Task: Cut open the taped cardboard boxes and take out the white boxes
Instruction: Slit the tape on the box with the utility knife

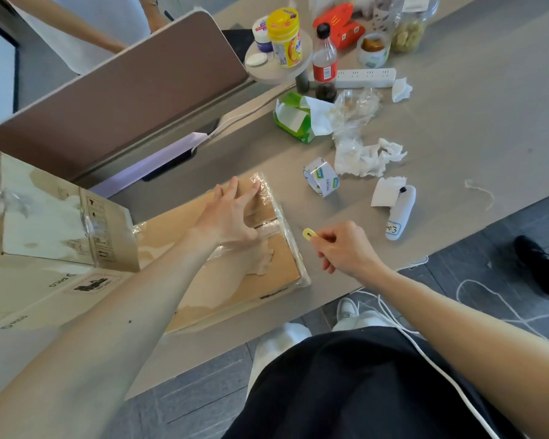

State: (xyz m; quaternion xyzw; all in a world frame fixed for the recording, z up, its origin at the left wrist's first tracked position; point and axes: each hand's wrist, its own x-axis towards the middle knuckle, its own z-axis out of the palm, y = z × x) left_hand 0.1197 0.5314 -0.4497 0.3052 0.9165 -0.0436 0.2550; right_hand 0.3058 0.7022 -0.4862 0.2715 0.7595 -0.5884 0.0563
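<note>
A flat brown cardboard box (276,267), wrapped in clear tape, lies on the grey table near its front edge. My left hand (232,217) rests on top of it with fingers spread, pressing on the taped seam. My right hand (346,245) hovers just right of the box, pinching a small yellow cutter (309,233) whose tip points at the box's right edge. No white box is visible.
Larger worn cardboard boxes (54,217) stand at the left. A tape roll (322,180), crumpled tissues (368,156), a white device (400,213), bottles, jars and a power strip (365,77) sit beyond. A brown divider panel (133,90) stands behind; a white cable (425,353) hangs off the table.
</note>
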